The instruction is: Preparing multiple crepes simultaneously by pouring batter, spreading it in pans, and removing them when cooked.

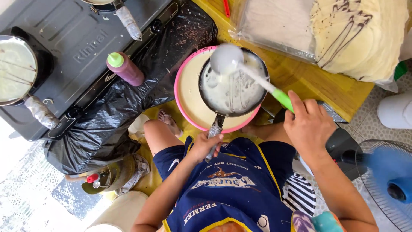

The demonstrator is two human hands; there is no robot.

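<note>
My left hand (207, 146) grips the foil-wrapped handle of a small black frying pan (234, 92) that holds thin white batter. The pan hangs over a pink basin (185, 103) of pale batter. My right hand (307, 122) holds a ladle by its green-and-white handle (281, 97); the ladle's bowl (225, 58) sits above the pan's far rim. Streaks of batter run down inside the pan.
A black gas stove (81, 47) at the left carries another pan of batter (15, 68). A maroon squeeze bottle with a green cap (125, 68) stands on black plastic sheeting. Stacked thin crepes (365, 34) lie at the upper right. A blue fan (386, 180) sits at the lower right.
</note>
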